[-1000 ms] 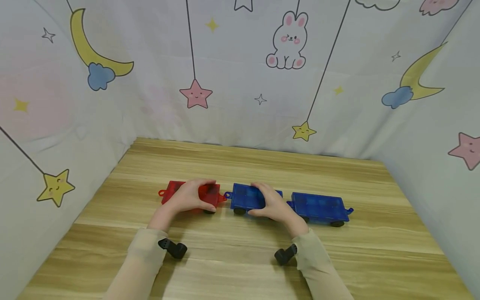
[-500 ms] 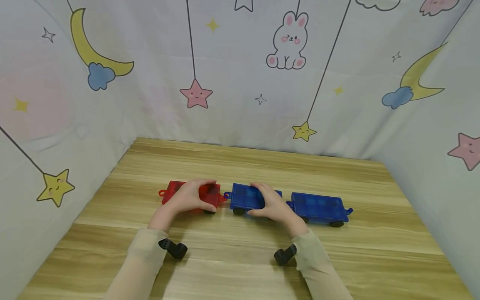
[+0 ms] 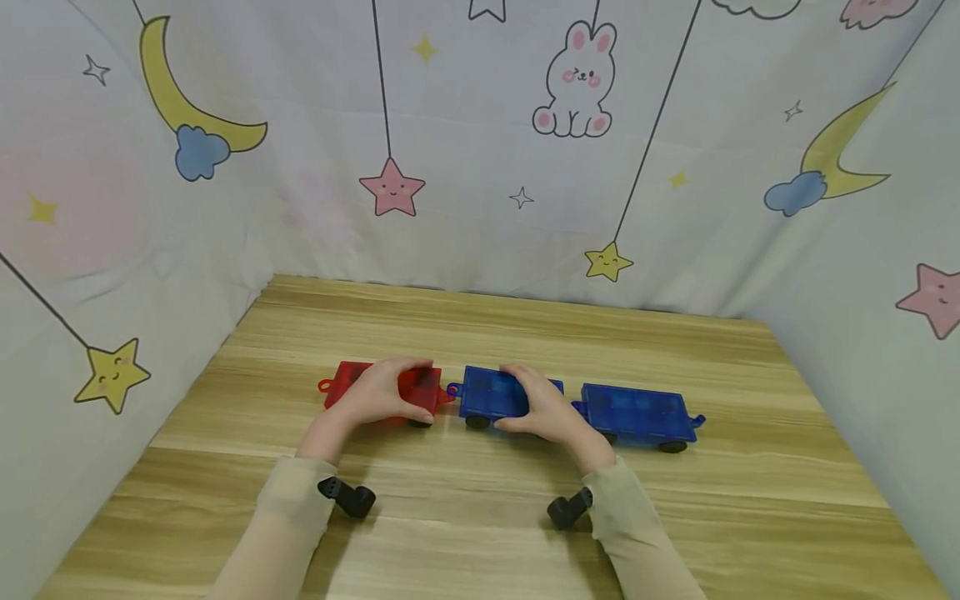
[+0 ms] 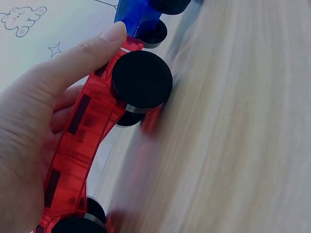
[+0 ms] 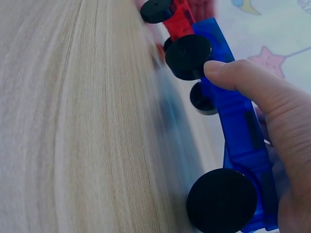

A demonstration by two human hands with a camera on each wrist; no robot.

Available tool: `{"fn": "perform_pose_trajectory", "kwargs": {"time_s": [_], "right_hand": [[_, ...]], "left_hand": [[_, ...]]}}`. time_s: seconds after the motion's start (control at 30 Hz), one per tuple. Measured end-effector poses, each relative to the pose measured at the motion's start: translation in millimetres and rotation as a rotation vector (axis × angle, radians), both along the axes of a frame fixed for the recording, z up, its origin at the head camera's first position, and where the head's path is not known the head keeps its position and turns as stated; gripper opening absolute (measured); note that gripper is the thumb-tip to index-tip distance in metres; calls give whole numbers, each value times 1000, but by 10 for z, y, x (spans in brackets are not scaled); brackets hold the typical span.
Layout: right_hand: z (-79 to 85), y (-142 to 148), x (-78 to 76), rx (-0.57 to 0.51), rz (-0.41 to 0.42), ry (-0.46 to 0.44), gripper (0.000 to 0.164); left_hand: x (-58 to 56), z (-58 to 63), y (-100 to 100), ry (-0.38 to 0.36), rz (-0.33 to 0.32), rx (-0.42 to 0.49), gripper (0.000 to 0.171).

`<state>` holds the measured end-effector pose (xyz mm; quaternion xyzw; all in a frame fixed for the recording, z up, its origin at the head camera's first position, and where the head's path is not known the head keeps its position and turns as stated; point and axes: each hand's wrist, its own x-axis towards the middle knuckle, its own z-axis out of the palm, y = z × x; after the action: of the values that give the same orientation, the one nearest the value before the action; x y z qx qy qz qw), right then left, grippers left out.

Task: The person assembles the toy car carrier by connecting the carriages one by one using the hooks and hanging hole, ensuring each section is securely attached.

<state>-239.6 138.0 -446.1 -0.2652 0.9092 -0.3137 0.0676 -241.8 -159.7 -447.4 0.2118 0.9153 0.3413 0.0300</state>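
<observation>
A translucent red toy train car [image 3: 420,385] with black wheels stands on the table at left. My left hand [image 3: 375,393] grips it across its width, thumb on the near side and fingers over the far side. Right beside it is a blue toy train car [image 3: 487,393] of the same build, which my right hand [image 3: 547,408] grips the same way. The red car's right-end hook and the blue car's left-end ring [image 3: 454,390] meet and overlap between the hands. In the left wrist view the thumb lies along the side of the red car [image 4: 80,141], above a wheel.
A second blue car [image 3: 637,414] stands just right of my right hand, its free hook [image 3: 699,421] pointing right. All three cars form a row on the wood-grain table [image 3: 465,517]. A printed cloth [image 3: 480,233] hangs behind and at both sides.
Both hands keep their grips in nearly the same place. The blue cars have shifted very slightly left, toward the red car.
</observation>
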Motion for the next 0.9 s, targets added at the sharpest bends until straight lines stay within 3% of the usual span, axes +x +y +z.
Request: {"fn": "perform_pose_trajectory", "kwargs": {"time_s": [0.9], "right_hand": [[11, -20, 0, 6, 9, 2, 85]], "left_hand": [[16, 19, -1, -1, 8, -8, 86]]}}
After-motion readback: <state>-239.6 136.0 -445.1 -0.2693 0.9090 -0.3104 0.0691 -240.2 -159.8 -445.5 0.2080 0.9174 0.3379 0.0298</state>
